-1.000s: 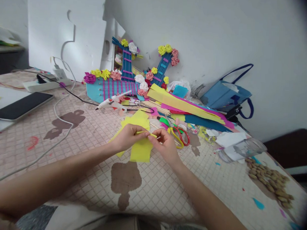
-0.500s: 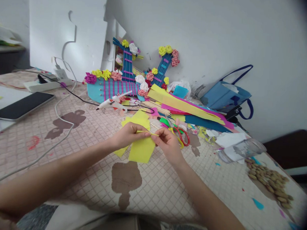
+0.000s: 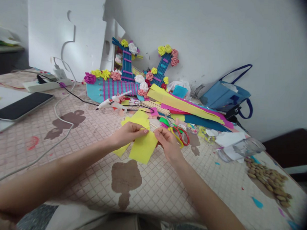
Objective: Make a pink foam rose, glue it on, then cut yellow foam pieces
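Observation:
My left hand (image 3: 129, 133) pinches the upper left part of a yellow paper piece (image 3: 143, 146). With fingers closed, my right hand (image 3: 167, 141) grips the same piece at its upper right corner. More yellow paper (image 3: 138, 117) lies on the table beneath and behind my hands. Just right of my right hand are scissors with red handles (image 3: 184, 136) and others with yellow handles. A white glue gun (image 3: 113, 102) rests behind my left hand.
Blue decorated pieces with paper flowers (image 3: 114, 89) stand at the back. Long coloured paper strips (image 3: 184, 104) lie behind my right hand. A phone (image 3: 23, 106) and cable are left; a glass jar (image 3: 243, 149), peanuts (image 3: 267, 179) and a blue bag (image 3: 223, 94) are right.
The paper between my hands, a narrow folded edge before, now shows as a flat sheet tilted toward me. My fingertips have moved slightly apart.

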`<state>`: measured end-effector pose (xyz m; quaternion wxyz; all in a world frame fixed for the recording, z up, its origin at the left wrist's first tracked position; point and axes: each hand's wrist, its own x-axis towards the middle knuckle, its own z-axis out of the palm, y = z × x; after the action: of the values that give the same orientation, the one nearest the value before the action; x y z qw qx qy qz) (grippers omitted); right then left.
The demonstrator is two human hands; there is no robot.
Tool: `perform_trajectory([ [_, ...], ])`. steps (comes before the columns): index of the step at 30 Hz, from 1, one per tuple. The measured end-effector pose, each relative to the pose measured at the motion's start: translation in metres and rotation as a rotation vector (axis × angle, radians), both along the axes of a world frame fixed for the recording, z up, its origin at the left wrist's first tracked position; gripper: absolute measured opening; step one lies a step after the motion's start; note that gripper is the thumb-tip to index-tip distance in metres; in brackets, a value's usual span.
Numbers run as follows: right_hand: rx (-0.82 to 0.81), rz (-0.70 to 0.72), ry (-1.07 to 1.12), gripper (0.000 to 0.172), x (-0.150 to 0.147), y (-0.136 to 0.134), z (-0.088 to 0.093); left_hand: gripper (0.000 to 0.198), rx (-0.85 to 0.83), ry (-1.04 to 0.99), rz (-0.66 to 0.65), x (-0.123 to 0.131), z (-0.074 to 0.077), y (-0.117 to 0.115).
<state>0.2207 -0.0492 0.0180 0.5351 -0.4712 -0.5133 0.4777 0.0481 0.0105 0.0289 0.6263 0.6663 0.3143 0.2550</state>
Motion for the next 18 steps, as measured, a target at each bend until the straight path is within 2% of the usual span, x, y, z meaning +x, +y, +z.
perform_trajectory([
  [4,0.051,-0.046,-0.089,0.027,-0.0009,0.0011,-0.002,0.036,0.005,0.031,-0.014,0.0004,0.0004,-0.0016],
  [13,0.01,-0.022,-0.059,0.025,0.0057,0.0014,0.0039,0.041,-0.248,-0.079,0.054,0.0015,-0.0029,0.0039],
  [16,0.018,-0.03,-0.07,0.024,0.0073,0.0015,0.0032,0.048,-0.247,-0.079,0.055,0.0008,-0.0025,0.0048],
  [18,0.009,-0.038,-0.055,0.024,0.0085,0.0024,0.0006,0.046,-0.209,-0.054,0.033,0.0,-0.0029,0.0051],
])
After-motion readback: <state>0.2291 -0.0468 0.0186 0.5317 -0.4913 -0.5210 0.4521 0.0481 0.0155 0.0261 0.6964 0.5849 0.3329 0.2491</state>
